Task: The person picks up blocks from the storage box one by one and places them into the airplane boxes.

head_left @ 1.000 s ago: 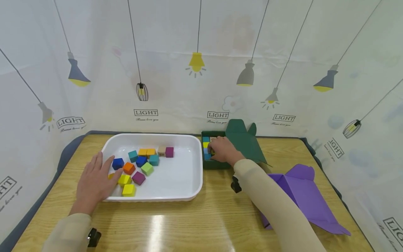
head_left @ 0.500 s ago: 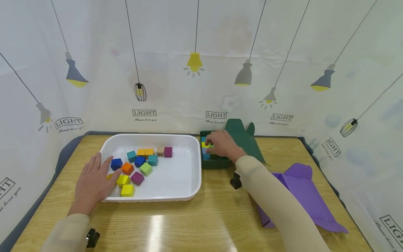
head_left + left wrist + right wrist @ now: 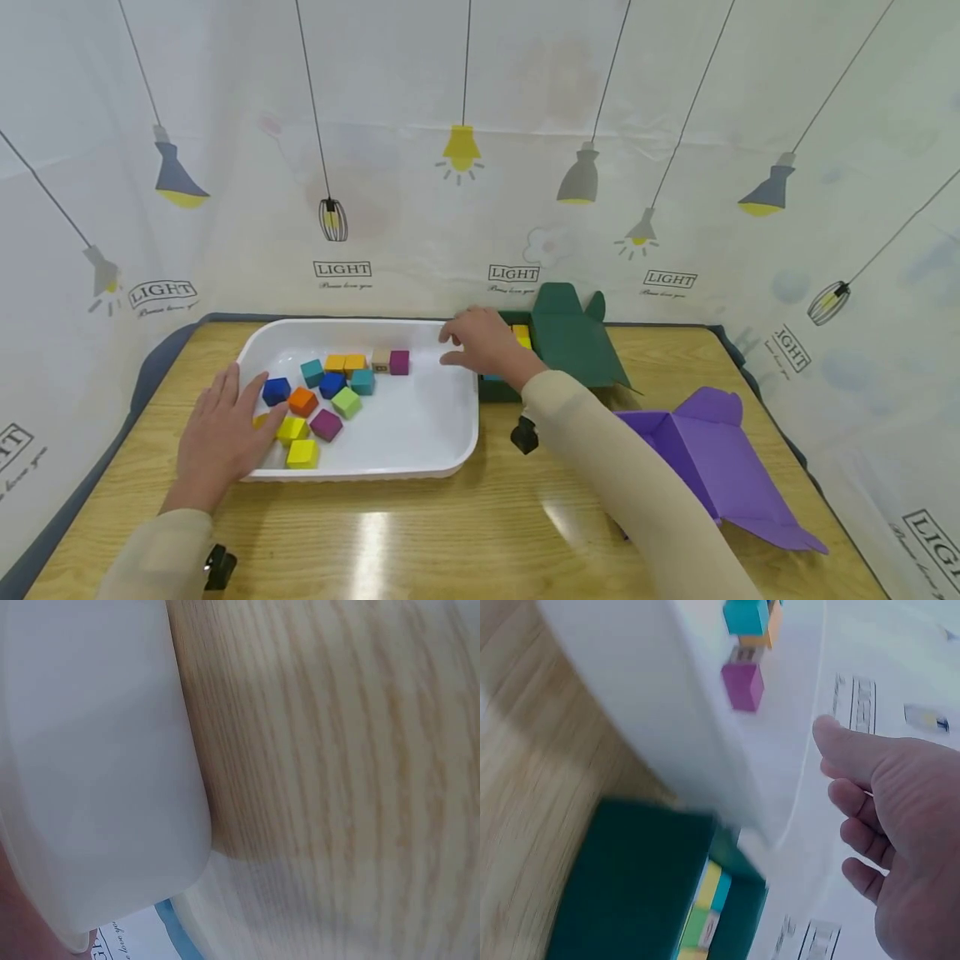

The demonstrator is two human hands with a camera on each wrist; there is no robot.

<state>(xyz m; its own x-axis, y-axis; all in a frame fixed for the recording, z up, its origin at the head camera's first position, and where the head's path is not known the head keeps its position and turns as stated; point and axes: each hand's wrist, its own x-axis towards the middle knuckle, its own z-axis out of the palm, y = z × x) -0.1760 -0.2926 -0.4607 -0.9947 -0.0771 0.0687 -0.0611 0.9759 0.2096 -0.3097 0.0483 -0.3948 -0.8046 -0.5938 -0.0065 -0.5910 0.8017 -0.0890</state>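
Observation:
My left hand (image 3: 225, 437), fingers straight, rests on the left rim of a white tray (image 3: 427, 429). Coloured cubes lie in the tray. A blue cube (image 3: 277, 391) and two yellow cubes, one of them a yellow cube (image 3: 302, 454) at the front, are near its fingers. My right hand (image 3: 486, 343) hovers over the tray's right rim, fingers loosely bent and holding nothing. In the right wrist view, the right hand (image 3: 915, 817) is apart from the purple cube (image 3: 742, 686). Beneath the right forearm, a green box (image 3: 517, 393) holds several cubes, partly hidden.
The green box's lid (image 3: 573, 342) lies folded back to the right. An opened purple box (image 3: 731, 467) stands at the right, partly behind the right sleeve (image 3: 637, 475). A printed sheet (image 3: 405, 208) hangs behind the wooden table (image 3: 420, 542).
My right hand has risen out of the green box, leaving cubes inside, and moved left to the tray's rim. The left hand stays at the tray.

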